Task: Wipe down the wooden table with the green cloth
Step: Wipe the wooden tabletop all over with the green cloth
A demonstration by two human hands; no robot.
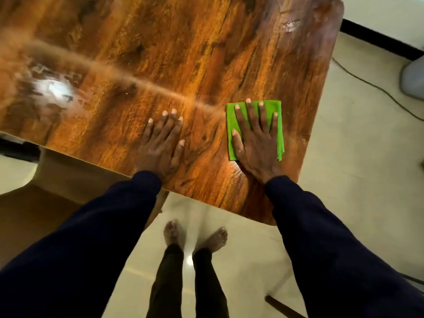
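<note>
Your right hand [257,143] lies flat on the green cloth [280,131], fingers straight and spread wide, palm pressing it onto the desk [160,53]; nothing is curled round the fabric. The cloth is folded into a rough rectangle and sits in the right middle of the frame, close to the desk's right edge, with the heel of your hand overhanging its near side onto bare wood. Your left hand [163,143] rests flat on the desk to the left of the cloth, clear of it, fingers straight and fairly close together, holding nothing. The desk top is glossy, with a strong orange-brown grain; a bright glare [54,89] shows at the left of the frame, and a hazy pale streak [146,84] runs from there toward the cloth's upper left corner. A whitish smear [290,26] sits at the upper right near the far corner. Both arms wear dark sleeves [321,249]. Below the desk's near edge your bare feet [195,235] stand on a pale tiled floor [344,157], and a thin dark cable [367,83] trails across it at the right.
</note>
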